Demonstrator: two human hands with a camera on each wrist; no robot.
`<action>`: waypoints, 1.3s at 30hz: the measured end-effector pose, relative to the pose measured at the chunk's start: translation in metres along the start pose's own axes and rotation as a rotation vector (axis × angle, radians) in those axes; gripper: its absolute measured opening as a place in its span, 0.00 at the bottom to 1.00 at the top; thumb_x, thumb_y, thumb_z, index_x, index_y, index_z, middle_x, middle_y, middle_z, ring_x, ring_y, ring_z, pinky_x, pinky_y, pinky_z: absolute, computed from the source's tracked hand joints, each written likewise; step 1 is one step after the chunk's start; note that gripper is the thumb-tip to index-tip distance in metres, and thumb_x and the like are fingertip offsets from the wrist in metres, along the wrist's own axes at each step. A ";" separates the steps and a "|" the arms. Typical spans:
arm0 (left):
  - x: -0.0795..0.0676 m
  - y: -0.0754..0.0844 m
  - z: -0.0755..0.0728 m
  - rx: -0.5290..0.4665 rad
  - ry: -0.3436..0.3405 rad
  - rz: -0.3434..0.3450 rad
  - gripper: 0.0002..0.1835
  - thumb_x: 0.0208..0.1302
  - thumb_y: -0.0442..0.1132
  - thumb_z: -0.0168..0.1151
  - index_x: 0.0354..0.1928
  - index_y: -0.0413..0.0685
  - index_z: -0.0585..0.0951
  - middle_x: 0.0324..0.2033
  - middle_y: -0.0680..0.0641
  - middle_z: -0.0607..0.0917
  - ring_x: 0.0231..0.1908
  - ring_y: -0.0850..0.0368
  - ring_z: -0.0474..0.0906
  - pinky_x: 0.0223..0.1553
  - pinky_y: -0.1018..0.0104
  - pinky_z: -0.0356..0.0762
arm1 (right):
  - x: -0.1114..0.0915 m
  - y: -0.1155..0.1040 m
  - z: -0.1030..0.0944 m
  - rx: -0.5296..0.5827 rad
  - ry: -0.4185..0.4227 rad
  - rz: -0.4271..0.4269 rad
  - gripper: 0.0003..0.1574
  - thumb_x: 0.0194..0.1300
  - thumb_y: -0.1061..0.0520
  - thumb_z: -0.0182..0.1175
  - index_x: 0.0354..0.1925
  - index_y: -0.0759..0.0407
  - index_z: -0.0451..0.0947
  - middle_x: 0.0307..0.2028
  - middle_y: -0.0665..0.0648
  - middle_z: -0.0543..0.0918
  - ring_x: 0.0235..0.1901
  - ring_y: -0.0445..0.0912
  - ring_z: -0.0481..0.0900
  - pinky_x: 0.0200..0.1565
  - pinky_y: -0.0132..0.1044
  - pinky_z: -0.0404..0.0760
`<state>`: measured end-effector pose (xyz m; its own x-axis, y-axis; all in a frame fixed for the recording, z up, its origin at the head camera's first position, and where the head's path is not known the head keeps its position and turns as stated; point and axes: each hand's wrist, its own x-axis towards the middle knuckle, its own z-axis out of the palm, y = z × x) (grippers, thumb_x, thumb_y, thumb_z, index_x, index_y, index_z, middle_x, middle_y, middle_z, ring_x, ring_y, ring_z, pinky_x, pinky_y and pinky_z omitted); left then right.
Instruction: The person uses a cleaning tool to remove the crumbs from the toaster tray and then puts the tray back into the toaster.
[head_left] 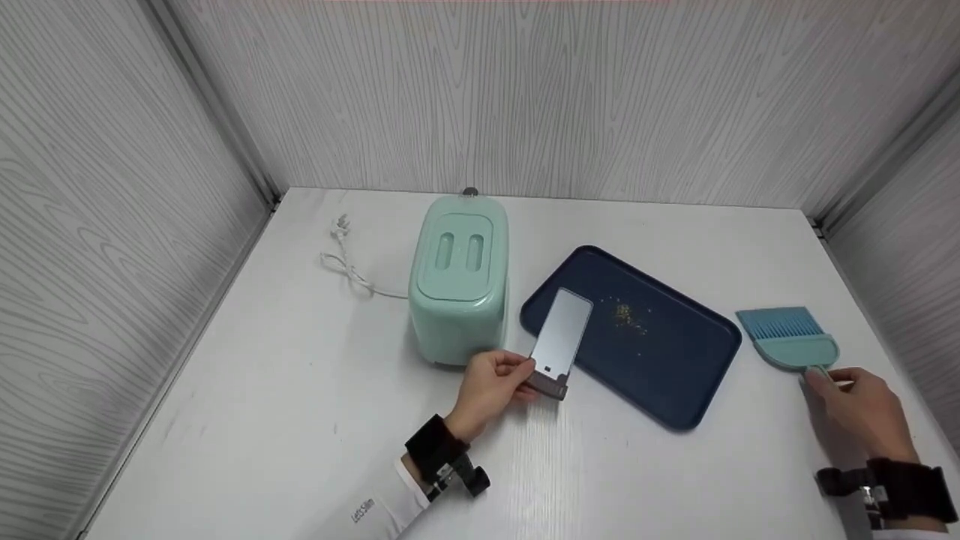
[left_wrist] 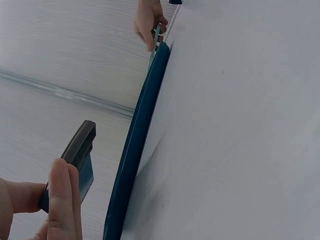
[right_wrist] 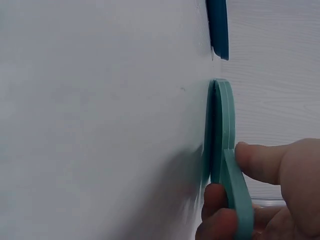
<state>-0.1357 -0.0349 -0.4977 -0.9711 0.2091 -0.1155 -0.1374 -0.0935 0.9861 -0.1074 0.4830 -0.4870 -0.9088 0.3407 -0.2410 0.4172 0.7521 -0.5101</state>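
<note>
My left hand (head_left: 491, 386) pinches the dark end of a flat, silvery crumb tray (head_left: 562, 330) between thumb and fingers. That crumb tray overlaps the near left edge of a navy serving tray (head_left: 675, 375), and in the left wrist view it is held above the table. Yellowish crumbs (head_left: 624, 315) lie scattered on the navy tray. At the right, my right hand (head_left: 862, 409) grips the handle of a mint green hand brush (head_left: 795, 349) with blue bristles. In the right wrist view, thumb and fingers close round the brush handle (right_wrist: 237, 195).
A mint green toaster (head_left: 461, 285) with a lid on top stands left of the navy tray, close to my left hand. Its white cord (head_left: 352, 274) and plug lie on the table to its left. Wood-patterned panels (head_left: 525, 97) enclose the back and sides.
</note>
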 end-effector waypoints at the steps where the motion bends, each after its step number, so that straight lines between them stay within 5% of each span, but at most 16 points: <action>1: 0.000 0.000 0.000 0.002 0.001 0.001 0.11 0.70 0.31 0.65 0.46 0.25 0.83 0.33 0.38 0.89 0.23 0.59 0.86 0.33 0.62 0.91 | 0.000 0.000 0.000 -0.005 0.001 0.001 0.51 0.78 0.35 0.50 0.64 0.85 0.64 0.37 0.70 0.84 0.32 0.52 0.83 0.27 0.38 0.80; 7: 0.000 0.000 0.000 0.006 0.006 0.004 0.11 0.70 0.31 0.65 0.46 0.25 0.82 0.33 0.39 0.89 0.22 0.59 0.85 0.31 0.62 0.90 | 0.000 -0.001 0.001 -0.049 0.029 0.019 0.48 0.75 0.37 0.56 0.62 0.83 0.67 0.48 0.80 0.80 0.40 0.61 0.83 0.27 0.36 0.78; 24: -0.002 0.001 -0.001 -0.016 0.009 -0.009 0.12 0.70 0.31 0.66 0.46 0.25 0.82 0.33 0.40 0.89 0.24 0.58 0.86 0.33 0.62 0.91 | -0.006 -0.004 0.003 -0.059 0.071 0.066 0.48 0.69 0.34 0.62 0.61 0.76 0.73 0.51 0.80 0.80 0.42 0.65 0.82 0.29 0.39 0.73; 34: -0.006 0.003 -0.007 -0.009 0.025 0.008 0.13 0.71 0.33 0.66 0.47 0.25 0.83 0.33 0.39 0.89 0.26 0.55 0.87 0.36 0.57 0.91 | -0.018 -0.031 0.001 -0.043 0.115 -0.024 0.44 0.75 0.35 0.54 0.63 0.74 0.73 0.50 0.77 0.79 0.38 0.59 0.80 0.26 0.36 0.73; 39: -0.007 0.003 -0.007 -0.015 0.028 0.007 0.13 0.71 0.33 0.66 0.47 0.25 0.82 0.33 0.40 0.89 0.27 0.56 0.88 0.35 0.58 0.91 | -0.030 -0.059 0.011 0.000 0.211 -0.135 0.38 0.77 0.38 0.54 0.60 0.72 0.78 0.47 0.74 0.80 0.32 0.55 0.78 0.23 0.37 0.72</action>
<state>-0.1308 -0.0437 -0.4945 -0.9772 0.1805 -0.1116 -0.1328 -0.1099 0.9850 -0.1046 0.4218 -0.4588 -0.9376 0.3477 0.0068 0.2924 0.7986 -0.5261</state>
